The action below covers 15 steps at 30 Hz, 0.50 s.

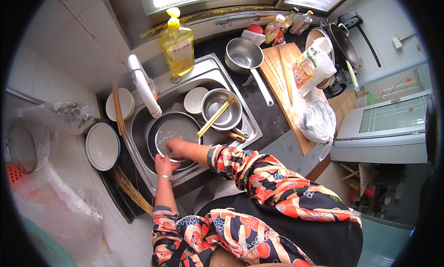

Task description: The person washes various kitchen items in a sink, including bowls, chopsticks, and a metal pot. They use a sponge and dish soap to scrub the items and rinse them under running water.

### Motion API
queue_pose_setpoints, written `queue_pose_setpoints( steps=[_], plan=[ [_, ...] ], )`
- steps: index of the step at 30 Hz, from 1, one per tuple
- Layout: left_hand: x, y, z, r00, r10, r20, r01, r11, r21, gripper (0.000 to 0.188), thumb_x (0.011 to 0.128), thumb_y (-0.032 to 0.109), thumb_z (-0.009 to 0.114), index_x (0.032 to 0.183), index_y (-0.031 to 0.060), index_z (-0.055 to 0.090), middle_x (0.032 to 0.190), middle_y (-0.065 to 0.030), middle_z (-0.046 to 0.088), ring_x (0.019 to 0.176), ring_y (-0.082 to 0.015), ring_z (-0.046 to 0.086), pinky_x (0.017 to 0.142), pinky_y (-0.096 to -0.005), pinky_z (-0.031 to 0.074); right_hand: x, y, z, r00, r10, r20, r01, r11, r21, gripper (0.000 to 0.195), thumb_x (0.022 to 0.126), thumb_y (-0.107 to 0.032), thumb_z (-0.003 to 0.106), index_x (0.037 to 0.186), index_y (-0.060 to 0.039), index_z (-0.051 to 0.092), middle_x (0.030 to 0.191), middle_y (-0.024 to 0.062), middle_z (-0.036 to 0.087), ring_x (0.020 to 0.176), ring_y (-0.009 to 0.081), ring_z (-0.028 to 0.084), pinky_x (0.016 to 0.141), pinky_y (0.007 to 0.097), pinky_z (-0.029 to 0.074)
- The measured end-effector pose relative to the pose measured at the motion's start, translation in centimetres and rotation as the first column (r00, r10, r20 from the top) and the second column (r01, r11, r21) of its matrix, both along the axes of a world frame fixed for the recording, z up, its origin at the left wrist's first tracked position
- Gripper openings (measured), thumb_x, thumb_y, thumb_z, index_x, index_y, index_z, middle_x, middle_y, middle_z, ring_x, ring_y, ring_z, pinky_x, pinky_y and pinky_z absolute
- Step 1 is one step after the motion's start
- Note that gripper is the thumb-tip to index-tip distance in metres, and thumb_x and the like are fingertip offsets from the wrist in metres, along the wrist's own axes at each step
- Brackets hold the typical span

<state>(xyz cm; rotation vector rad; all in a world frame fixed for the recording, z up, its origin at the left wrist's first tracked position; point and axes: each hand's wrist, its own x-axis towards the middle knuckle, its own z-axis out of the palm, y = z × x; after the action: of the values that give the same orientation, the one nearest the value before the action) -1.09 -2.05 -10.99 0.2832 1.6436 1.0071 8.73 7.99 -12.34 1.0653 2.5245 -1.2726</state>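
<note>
A wide, round, dark-walled pan with cloudy water in it sits in the stainless-steel sink. My left hand is at the pan's near rim, fingers curled over it and thumb pointing right. Reaching down into the water, my right hand has bent fingers close to the left one. Whether it holds anything is hidden. Against the pan's right side stands a small steel saucepan, with yellowish chopsticks lying across it. Behind them is a white bowl. The white faucet overhangs the pan's far left edge.
A yellow dish-soap bottle stands behind the sink. At left are a white blue-rimmed bowl and a straw brush. Rightward lie another saucepan and a floury cutting board bearing a rolling pin and a bag.
</note>
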Motion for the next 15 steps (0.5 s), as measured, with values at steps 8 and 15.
queue_pose_setpoints(
  steps=[8,15],
  plan=[
    [0.4,0.2,0.3,1.0,-0.008,0.015,0.008,1.0,0.002,0.007,0.093,0.007,0.04,0.098,0.0036,0.038,0.086,-0.0155,0.055,0.062,-0.0306,0.065,0.052,-0.0394,0.06,1.6,-1.4,-1.6,0.998,0.055,-0.004,-0.054,0.988,0.144,0.052,0.072,-0.012,0.068,0.122,-0.0137,0.054,0.12,0.0156,0.052,0.11,0.0376,0.05,0.093,0.0464,0.043],
    [-0.1,0.1,0.8,0.998,0.004,0.069,-0.001,0.999,-0.033,0.008,0.093,0.008,0.043,0.097,0.0057,0.036,0.08,-0.0097,0.048,0.058,-0.0295,0.063,0.048,-0.0358,0.058,-0.2,0.9,-1.3,0.92,0.284,-0.27,-0.048,0.765,0.642,0.016,0.076,-0.017,0.055,0.089,-0.0069,0.057,0.095,0.0083,0.055,0.101,0.0281,0.052,0.077,0.0377,0.048]
  ],
)
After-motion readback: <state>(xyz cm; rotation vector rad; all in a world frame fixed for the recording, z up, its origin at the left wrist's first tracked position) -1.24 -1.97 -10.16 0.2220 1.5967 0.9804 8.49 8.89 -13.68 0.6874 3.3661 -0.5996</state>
